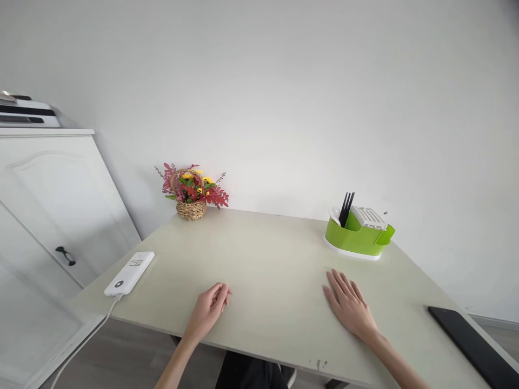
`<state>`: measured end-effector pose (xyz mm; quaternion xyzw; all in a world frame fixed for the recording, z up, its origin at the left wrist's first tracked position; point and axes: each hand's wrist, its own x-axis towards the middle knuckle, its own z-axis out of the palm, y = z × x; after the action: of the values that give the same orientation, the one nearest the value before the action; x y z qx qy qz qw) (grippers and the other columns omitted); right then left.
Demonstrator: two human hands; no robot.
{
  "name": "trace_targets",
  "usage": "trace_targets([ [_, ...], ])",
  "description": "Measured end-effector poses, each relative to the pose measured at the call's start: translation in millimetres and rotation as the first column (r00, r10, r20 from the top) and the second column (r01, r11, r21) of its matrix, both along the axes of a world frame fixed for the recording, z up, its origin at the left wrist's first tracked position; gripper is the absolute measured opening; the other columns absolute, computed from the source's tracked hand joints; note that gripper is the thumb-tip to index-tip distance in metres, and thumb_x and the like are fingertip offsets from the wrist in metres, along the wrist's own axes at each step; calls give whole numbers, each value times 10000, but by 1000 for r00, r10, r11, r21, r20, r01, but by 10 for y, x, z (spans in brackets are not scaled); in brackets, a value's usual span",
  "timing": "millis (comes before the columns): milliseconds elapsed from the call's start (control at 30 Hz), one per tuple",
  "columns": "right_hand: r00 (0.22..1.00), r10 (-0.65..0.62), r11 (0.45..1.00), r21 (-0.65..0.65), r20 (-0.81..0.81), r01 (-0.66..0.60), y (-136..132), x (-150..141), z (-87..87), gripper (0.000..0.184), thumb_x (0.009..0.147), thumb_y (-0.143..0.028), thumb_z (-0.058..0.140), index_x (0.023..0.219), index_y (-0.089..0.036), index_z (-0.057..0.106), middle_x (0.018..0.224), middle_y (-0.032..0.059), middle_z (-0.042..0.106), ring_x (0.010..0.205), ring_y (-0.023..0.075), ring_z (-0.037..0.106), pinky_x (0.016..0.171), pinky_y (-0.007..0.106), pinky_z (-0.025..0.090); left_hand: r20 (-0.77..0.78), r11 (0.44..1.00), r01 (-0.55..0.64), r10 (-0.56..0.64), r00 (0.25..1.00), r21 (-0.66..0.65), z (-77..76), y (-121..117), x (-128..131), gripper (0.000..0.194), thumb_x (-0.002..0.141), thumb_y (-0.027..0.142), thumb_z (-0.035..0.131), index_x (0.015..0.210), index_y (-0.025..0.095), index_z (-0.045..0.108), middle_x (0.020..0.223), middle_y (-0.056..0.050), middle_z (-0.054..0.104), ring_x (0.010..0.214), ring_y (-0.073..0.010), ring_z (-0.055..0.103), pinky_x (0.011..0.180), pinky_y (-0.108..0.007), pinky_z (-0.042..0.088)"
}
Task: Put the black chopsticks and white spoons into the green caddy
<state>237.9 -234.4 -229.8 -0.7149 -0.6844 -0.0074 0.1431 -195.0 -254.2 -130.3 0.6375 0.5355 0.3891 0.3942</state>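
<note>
My left hand (210, 309) rests on its side on the pale table (263, 259), fingers curled in, and I see nothing between them. My right hand (348, 305) lies flat, palm down, fingers spread. Just beyond it stands a green utensil holder (351, 237) on a white base. It carries a black fork-like utensil (346, 209), a white spoon-like piece (335, 214) and a white slotted top (368, 218). Neither hand touches the holder. To the left of my left hand lies a white power bank (130, 274) with a white cable (87, 341) plugged in.
A wicker basket (191, 210) of red and yellow artificial flowers stands at the back left by the wall. At the right edge lies a flat black slab (472, 343). A white cabinet (60, 200) with a dark handle borders the left side, bearing a black-and-white device (28, 114).
</note>
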Motion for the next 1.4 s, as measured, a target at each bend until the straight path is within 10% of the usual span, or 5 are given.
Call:
trace_targets([
  [1400,999,-3,1000,-6,-46,3,-22,8,-17,760,1026,-635,190,1643,-214,329,1710,-10,272,1589,228,206,1305,475,148,-26,1000,-14,14,1000,22,19,-54,6,485,992,633,438,846,206,614,675,11,541,568,-138,475,556,-245,379],
])
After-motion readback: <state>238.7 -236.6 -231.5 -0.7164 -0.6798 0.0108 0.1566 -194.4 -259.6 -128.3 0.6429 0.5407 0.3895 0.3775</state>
